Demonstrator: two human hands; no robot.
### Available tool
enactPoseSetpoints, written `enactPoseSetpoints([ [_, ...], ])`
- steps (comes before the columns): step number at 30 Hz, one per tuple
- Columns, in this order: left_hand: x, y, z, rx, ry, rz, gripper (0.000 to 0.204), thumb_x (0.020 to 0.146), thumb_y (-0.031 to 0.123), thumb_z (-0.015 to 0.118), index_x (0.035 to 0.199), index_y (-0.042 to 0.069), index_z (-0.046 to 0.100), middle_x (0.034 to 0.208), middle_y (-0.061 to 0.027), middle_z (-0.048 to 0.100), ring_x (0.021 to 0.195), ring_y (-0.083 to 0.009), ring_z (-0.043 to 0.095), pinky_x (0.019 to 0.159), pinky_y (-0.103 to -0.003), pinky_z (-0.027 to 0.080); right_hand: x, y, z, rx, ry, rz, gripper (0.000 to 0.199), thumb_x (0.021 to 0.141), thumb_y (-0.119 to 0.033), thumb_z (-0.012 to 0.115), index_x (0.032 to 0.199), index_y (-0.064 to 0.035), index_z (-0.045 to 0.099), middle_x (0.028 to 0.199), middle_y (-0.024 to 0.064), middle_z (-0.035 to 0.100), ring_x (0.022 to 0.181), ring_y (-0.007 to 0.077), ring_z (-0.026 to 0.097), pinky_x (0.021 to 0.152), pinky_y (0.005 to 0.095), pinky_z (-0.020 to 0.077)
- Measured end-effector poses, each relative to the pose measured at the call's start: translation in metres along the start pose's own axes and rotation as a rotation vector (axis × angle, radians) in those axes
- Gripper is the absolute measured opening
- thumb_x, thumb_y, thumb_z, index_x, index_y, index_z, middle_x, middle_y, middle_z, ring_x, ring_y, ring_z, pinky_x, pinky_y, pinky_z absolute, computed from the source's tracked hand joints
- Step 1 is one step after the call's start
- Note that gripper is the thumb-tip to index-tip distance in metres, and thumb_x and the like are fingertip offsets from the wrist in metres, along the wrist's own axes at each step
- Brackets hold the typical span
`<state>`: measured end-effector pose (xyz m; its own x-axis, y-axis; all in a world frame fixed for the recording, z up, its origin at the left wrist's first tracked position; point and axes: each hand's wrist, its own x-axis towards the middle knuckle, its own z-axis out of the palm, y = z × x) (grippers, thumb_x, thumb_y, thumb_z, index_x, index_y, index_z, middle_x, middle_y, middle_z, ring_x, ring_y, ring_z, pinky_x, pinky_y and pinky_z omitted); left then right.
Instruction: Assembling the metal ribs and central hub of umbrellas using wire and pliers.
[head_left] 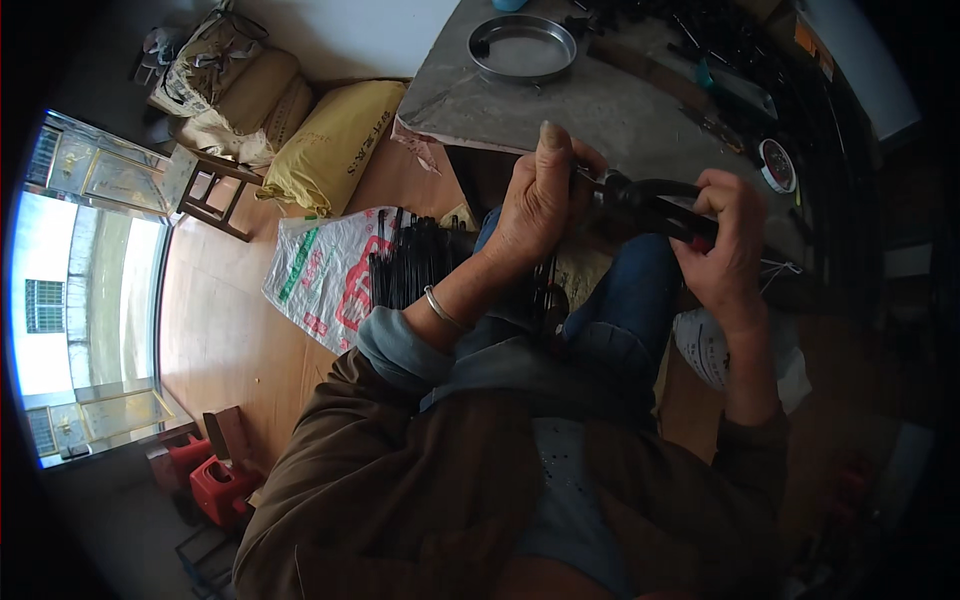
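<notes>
Seated worker: right hand point(725, 240) clasps black-handled pliers point(650, 205) over the lap, left hand point(540, 200) pinches a small part, barely visible, steady at their nose; black rod bundle point(415, 262) lies within reach below.

The pliers point(655, 205) are showing dark, slightly glossy plastic-coated handles. The round tray point(522, 47) is gleaming as dull grey metal, sitting on a matt, rough grey worktop point(620, 115). The yellow sack point(335, 145) is looking like woven plastic cloth, and the floor point(225, 330) is shining as smooth wood.
</notes>
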<state>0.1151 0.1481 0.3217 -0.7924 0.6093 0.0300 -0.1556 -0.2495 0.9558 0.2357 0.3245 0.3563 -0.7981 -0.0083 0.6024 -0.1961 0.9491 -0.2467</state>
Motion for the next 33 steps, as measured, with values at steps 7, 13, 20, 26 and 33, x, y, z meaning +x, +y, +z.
enactPoseSetpoints([
  [7,-0.001,-0.005,-0.001,0.071,-0.011,0.061,0.072,0.095,0.065,0.021,0.087,0.005,0.061,0.053,0.0022,0.047,0.042,-0.0045,0.036,0.041,-0.021,0.026,0.009,0.0,-0.002,-0.167,-0.014,-0.085,0.053,0.055,0.005,0.077,0.095,-0.0111,0.048,0.101,0.0049,0.054,0.094,0.027,0.054,0.087,0.0406,0.0404],
  [13,-0.002,0.002,-0.007,0.114,-0.057,0.068,0.069,0.1,0.055,0.024,0.085,0.0,0.063,0.064,-0.0024,0.055,0.057,-0.0079,0.048,0.055,-0.022,0.039,-0.026,-0.013,0.011,0.944,-0.544,0.707,0.024,0.085,-0.008,0.065,0.101,-0.0055,0.047,0.067,0.0042,0.059,0.053,0.0146,0.06,0.047,0.0244,0.0472],
  [20,-0.003,-0.003,-0.006,0.211,-0.123,0.033,0.072,0.099,0.057,0.023,0.077,0.001,0.063,0.06,-0.0015,0.051,0.057,-0.0079,0.046,0.053,-0.022,0.035,-0.029,-0.007,0.003,1.402,-1.097,0.887,0.017,0.088,-0.012,0.056,0.101,-0.0046,0.048,0.063,0.0041,0.057,0.045,0.0111,0.055,0.041,0.0221,0.0447],
  [26,-0.006,0.002,-0.011,0.222,-0.131,0.021,0.071,0.1,0.055,0.018,0.085,0.003,0.064,0.059,0.0002,0.053,0.048,-0.0053,0.041,0.046,-0.022,0.031,-0.023,-0.016,-0.014,1.194,-0.696,0.826,0.016,0.092,-0.015,0.055,0.091,0.0006,0.055,0.068,0.0096,0.062,0.048,0.0124,0.056,0.046,0.0246,0.0476],
  [33,-0.009,0.0,-0.018,0.272,-0.159,-0.017,0.075,0.098,0.058,0.017,0.081,0.002,0.064,0.052,0.0013,0.046,0.046,-0.006,0.043,0.045,-0.022,0.03,-0.01,-0.01,-0.01,0.961,-1.085,0.753,0.029,0.08,-0.018,0.068,0.1,-0.0027,0.053,0.07,0.0027,0.057,0.054,0.0104,0.055,0.051,0.0227,0.0478],
])
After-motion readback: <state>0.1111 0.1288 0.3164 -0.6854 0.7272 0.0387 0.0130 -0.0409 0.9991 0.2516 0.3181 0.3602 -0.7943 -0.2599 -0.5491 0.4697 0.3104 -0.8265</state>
